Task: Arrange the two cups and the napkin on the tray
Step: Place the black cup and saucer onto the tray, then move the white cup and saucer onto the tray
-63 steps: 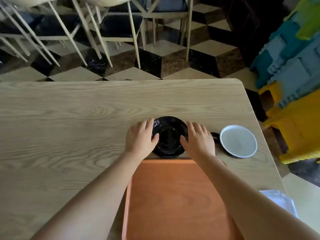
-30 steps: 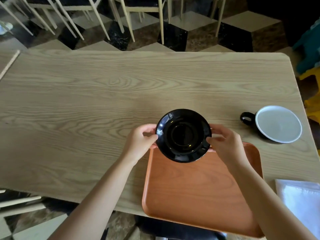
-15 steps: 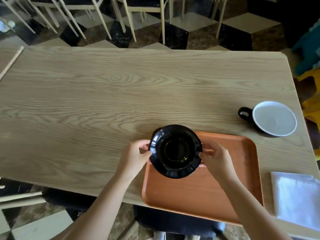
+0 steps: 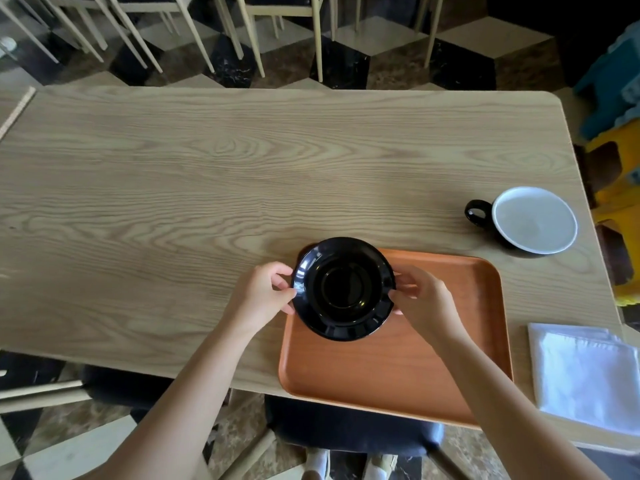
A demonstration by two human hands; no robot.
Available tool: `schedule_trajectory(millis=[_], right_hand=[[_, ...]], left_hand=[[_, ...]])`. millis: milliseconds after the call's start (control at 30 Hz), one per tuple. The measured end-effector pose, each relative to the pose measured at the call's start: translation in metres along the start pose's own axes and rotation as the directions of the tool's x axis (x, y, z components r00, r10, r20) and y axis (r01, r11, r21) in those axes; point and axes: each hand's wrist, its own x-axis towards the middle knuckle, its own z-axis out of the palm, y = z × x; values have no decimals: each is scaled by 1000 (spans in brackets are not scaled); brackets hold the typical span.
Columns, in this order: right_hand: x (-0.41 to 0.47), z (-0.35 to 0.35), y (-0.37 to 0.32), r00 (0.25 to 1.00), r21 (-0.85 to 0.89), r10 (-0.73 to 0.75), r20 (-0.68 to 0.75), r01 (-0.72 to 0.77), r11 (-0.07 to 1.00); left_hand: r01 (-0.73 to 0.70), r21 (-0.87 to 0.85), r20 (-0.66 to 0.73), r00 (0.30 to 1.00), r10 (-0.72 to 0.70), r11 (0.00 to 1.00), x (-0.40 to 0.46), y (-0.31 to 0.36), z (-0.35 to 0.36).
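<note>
A wooden table [image 4: 207, 174], chairs [image 4: 221, 26] beyond it.

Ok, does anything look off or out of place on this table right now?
Yes: the second cup at the table's right side has a white saucer resting on top of it like a lid. Nothing looks spilled or broken.

Left hand [image 4: 260, 293]: fingers curled, thumb and fingertips in a pinch grip at the left side.
Right hand [image 4: 425, 304]: fingers bent, pinch grip at the right side.
Forearms: both bare, reaching forward and converging inward.
</note>
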Motion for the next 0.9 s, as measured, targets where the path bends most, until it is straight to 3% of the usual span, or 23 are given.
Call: schedule_trajectory(millis=[133,267,333,433,500,567,733,800,900], right_hand=[[0,-20,-9,988,-189,-57,144,85,978],[-1,-59,-25,972,-331,-194,135,229,916],[-4,-81,-28,956,-397,-288,52,284,873],[-6,-118,-26,898,-577,-422,-123,281,767],[-1,-144,-16,862,-698,-473,-182,226,680],[7,-166,-2,888,-759,-422,-185,144,635],[26,-189,34,974,-729,-188,-128,36,684],[32,-189,42,976,-723,-194,-100,62,688],[37,-189,50,949,-700,-291,-123,125,703]], left_hand=[[20,286,-78,997,3,958,-2,15,-4],[-199,336,-134,958,255,921,-3,59,12],[-378,355,-138,883,448,855,-3,87,28],[-641,436,-82,670,737,631,1,129,55],[-723,471,-12,568,823,506,10,153,75],[-754,489,60,531,845,439,21,173,95],[-764,564,231,510,828,313,47,200,133],[-742,591,275,553,786,315,56,201,142],[-759,514,295,594,748,400,64,203,150]])
